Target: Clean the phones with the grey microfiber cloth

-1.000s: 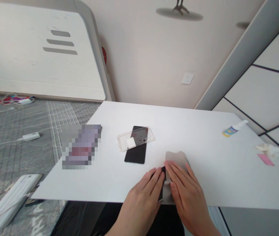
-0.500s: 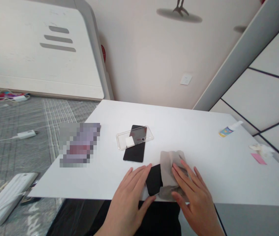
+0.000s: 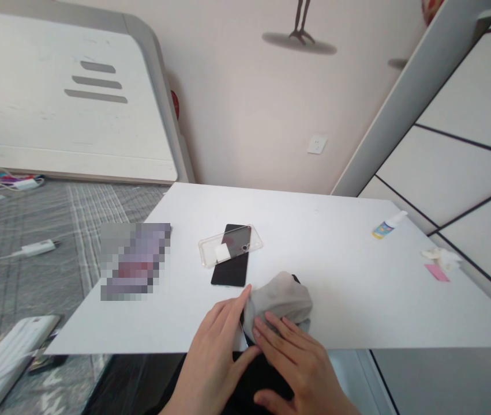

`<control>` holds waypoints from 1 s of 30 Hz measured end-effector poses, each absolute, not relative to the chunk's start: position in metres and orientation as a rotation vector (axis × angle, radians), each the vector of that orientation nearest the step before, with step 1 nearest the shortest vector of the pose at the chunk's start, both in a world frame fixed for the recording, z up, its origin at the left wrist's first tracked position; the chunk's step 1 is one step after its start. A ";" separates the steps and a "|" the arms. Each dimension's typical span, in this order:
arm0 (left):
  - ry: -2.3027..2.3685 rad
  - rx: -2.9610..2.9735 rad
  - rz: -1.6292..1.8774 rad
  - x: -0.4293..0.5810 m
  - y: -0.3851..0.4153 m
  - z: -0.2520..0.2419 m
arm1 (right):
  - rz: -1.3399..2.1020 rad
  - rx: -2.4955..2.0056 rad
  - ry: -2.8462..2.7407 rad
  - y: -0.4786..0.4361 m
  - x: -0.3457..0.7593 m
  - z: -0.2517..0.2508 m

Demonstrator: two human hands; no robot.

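At the table's near edge, my left hand point(image 3: 214, 346) braces the left end of a black phone point(image 3: 245, 339), thumb on the near side and fingers on the far side. A crumpled grey cloth point(image 3: 282, 297) covers most of the phone, and only dark bits of it show around the cloth. My right hand point(image 3: 297, 363) presses the cloth onto the phone with fingers stretched and thumb apart. Farther back lies another black phone point(image 3: 231, 274), with a clear phone case point(image 3: 208, 251) resting across it.
On the white table point(image 3: 349, 305) there is a blurred purple item point(image 3: 139, 259) at left. At right are a small spray bottle point(image 3: 388, 226), a pink slip point(image 3: 437, 273) and a crumpled white tissue point(image 3: 444, 257). A white charger point(image 3: 37, 248) lies on the grey cloth surface at left.
My right hand and the grey cloth have slid left along the phone, covering the part that was bare. The left hand keeps its place on the phone's end. The view has shifted slightly.
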State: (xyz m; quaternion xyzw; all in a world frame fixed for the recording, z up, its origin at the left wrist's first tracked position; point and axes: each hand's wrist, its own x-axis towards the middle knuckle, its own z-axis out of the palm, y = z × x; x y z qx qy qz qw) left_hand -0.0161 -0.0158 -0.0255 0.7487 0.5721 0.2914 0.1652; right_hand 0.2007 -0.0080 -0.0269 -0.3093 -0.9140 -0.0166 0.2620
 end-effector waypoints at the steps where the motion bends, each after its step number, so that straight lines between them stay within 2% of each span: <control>1: 1.634 2.147 0.825 -0.017 -0.016 -0.026 | -0.029 -0.819 -2.518 -0.005 0.204 -0.026; 7: 1.648 2.166 0.833 -0.021 -0.017 -0.026 | -0.091 -1.178 -2.550 0.007 0.205 -0.023; 12: 1.668 2.187 0.811 -0.022 -0.017 -0.026 | 0.110 -0.906 -2.659 0.002 0.191 -0.023; 18: 1.660 2.221 0.856 -0.023 -0.016 -0.028 | 0.020 -1.233 -2.515 0.014 0.216 -0.023; 24: 1.618 2.216 0.844 -0.023 -0.016 -0.028 | 0.169 -0.813 -2.662 -0.007 0.199 -0.029; 30: 1.616 2.203 0.829 -0.022 -0.021 -0.028 | 0.074 -1.094 -2.573 0.010 0.202 -0.021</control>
